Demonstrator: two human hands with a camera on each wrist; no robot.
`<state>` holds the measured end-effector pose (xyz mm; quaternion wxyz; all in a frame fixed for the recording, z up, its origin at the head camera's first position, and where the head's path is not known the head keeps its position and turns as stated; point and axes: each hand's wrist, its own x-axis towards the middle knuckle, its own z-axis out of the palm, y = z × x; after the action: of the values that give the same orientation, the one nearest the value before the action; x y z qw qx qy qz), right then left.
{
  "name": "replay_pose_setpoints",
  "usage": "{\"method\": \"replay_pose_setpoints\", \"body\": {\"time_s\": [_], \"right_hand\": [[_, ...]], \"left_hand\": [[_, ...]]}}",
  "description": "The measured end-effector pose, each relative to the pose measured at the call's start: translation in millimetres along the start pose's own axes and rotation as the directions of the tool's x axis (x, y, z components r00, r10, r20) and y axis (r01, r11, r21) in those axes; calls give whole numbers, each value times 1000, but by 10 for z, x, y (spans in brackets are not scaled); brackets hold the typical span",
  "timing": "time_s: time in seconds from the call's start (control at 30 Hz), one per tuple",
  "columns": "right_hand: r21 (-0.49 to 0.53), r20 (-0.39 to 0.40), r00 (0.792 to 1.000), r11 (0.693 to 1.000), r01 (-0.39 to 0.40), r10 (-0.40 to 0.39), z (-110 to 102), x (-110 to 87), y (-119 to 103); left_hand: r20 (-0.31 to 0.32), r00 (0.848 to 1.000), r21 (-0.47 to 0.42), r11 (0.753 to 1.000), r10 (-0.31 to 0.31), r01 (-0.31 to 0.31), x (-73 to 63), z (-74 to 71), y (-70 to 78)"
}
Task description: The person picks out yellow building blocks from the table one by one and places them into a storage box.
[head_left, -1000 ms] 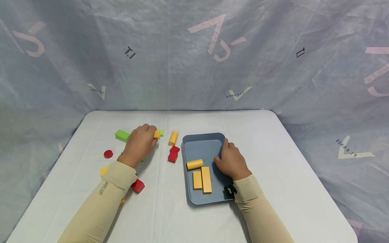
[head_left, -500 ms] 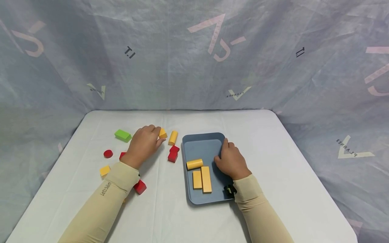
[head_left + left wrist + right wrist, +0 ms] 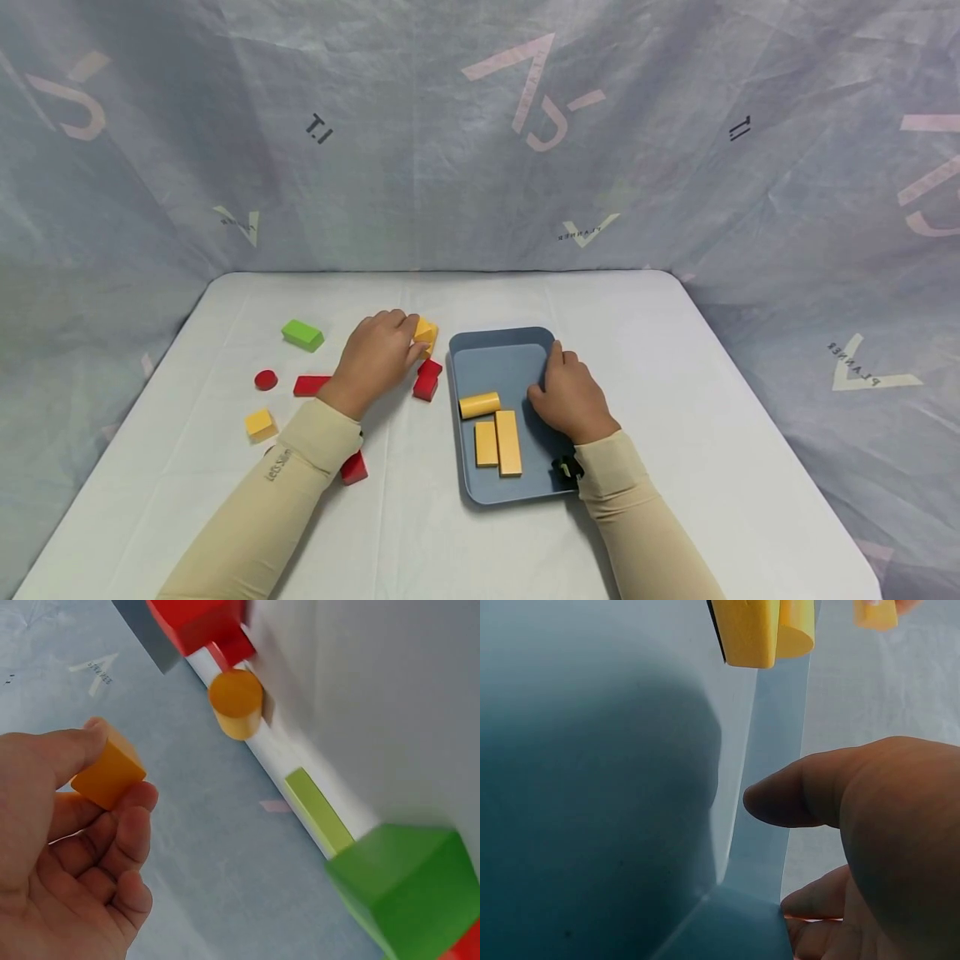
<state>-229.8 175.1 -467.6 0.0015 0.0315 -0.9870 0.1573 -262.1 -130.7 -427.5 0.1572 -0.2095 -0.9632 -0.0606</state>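
My left hand pinches a small yellow block between thumb and fingertip. In the head view the block overlaps a yellow cylinder that rests on the table just left of the blue-grey tray. My right hand holds the tray's right side, thumb over the inside and fingers along the outside. Inside the tray lie a yellow half-round piece, a short yellow block and a long yellow block. Two red blocks sit beside the tray's left wall.
Left of my left arm are a green block, a red disc, a flat red block and a yellow cube. A red cube shows partly beside the sleeve. Grey cloth hangs behind the table.
My left hand has moved right with the yellow block, from near the green pieces to over the yellow cylinder. My right hand and the tray have stayed put.
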Motion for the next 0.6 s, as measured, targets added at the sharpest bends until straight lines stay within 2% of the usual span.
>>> {"method": "replay_pose_setpoints", "body": {"time_s": [0.33, 0.6], "right_hand": [[-4, 0, 1000, 1000, 2, -2, -17, -10, -12], [-5, 3, 1000, 1000, -1, 1, -14, -6, -8]], "left_hand": [[-53, 996, 10, 997, 73, -72, 28, 30, 89], [-66, 994, -4, 996, 84, -85, 61, 21, 171]]}}
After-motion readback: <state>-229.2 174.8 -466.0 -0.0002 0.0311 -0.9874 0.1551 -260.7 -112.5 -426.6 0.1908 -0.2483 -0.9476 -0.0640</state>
